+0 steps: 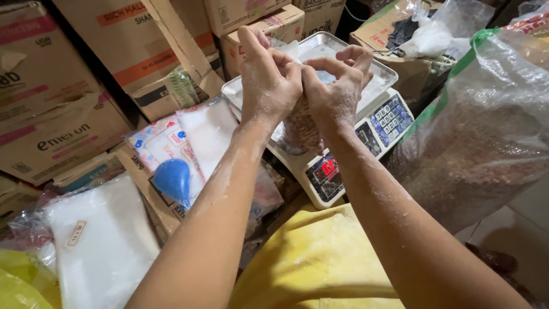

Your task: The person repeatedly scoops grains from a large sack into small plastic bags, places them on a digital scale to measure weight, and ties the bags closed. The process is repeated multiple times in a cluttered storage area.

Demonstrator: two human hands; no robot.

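My left hand (pixel 267 80) and my right hand (pixel 337 86) meet above a digital scale (pixel 366 129) and pinch the top of a small clear plastic bag of reddish-brown nuts (pixel 300 129). The bag hangs below my fingers, just over the scale's metal tray (pixel 377 71). Both hands and forearms are dusted with white powder. The bag's neck is hidden inside my fingers.
A large clear sack of reddish-brown grains (pixel 486 143) stands at the right. Cardboard boxes (pixel 63 109) are stacked at the left and back. White powder bags (pixel 103 240), a blue scoop (pixel 172 180) and flat plastic packs (pixel 209 134) lie at the left. My yellow-clad lap (pixel 311 263) is below.
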